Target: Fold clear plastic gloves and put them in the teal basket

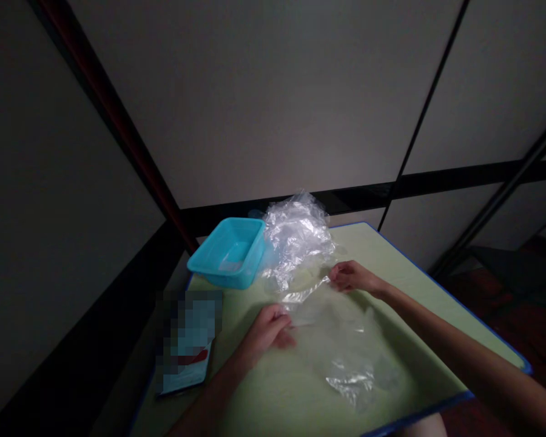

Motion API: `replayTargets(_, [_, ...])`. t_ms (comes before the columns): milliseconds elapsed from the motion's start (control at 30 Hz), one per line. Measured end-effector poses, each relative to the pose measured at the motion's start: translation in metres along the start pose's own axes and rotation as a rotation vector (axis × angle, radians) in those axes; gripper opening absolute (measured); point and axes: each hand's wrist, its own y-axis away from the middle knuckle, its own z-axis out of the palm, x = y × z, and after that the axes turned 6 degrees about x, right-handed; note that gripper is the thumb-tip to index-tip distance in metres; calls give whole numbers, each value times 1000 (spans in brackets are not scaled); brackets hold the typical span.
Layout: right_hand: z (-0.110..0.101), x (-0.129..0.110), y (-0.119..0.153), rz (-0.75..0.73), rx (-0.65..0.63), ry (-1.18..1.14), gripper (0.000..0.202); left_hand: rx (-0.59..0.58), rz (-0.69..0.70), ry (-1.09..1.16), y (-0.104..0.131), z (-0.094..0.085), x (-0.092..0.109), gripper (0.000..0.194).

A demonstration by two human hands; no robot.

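Note:
A thin clear plastic bag [350, 358] hangs between my two hands over the green table, its lower part near the front edge. My left hand [270, 328] pinches its upper left side, the fingers slightly blurred. At the upper right side, my right hand [349, 276] is closed on the same bag. Just beyond my hands lies a crumpled pile of clear plastic bags [295, 233], reaching to the back of the table.
A blue plastic basket [250, 270] stands at the back left, beside the pile. In front of it lies a blurred-out flat packet [191, 340]. The table [382, 255] has a blue edge; pale panels [277, 103] rise behind it.

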Motion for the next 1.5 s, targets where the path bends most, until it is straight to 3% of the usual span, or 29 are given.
replayTargets(133, [-12,1,4,-97,174,78,17,143,55,-156,1,-15,-4,20])
replayTargets(267, [-24,-20,35,-311,228,259,19,425,459,-669,11,-17,2,31])
replayTargets(333, [-18,-30,52,-459,126,408,22,354,615,-840,14,-6,2,34])
replayTargets(467, [15,-35,69,-617,-146,703,54,67,675,-997,13,21,-9,47])
replayTargets(567, [38,-25,71,-564,-147,780,70,-31,705,-1091,10,29,-17,64])
replayTargets(633, [41,-12,72,-502,-97,804,74,-55,720,-1147,9,28,-19,67])
replayTargets(800, [9,25,84,-336,119,841,70,-81,703,-1223,14,23,-18,66])
replayTargets(900, [3,23,101,-252,257,782,54,-67,692,-1211,18,24,-19,67])
replayTargets(1000, [33,-7,121,-325,162,526,37,-43,687,-1204,18,25,-22,69])
replayTargets(1100, [76,-33,133,-350,30,328,46,-52,698,-1204,16,25,-25,71])
replayTargets(1200, [93,-20,132,-370,33,356,59,-55,699,-1198,16,25,-27,72])
replayTargets(1233, [90,-8,131,-370,100,439,61,-44,694,-1197,16,25,-28,71])
replayTargets(1333, [63,30,126,-194,482,608,56,-17,689,-1197,17,24,-29,73])
replayTargets(1400, [47,38,126,-103,691,633,55,-12,692,-1198,17,24,-29,74])
replayTargets(1467, [47,25,127,-49,747,553,51,-9,694,-1201,16,25,-30,74])
replayTargets(1500, [52,13,127,-77,659,480,47,-5,695,-1205,16,25,-30,73])
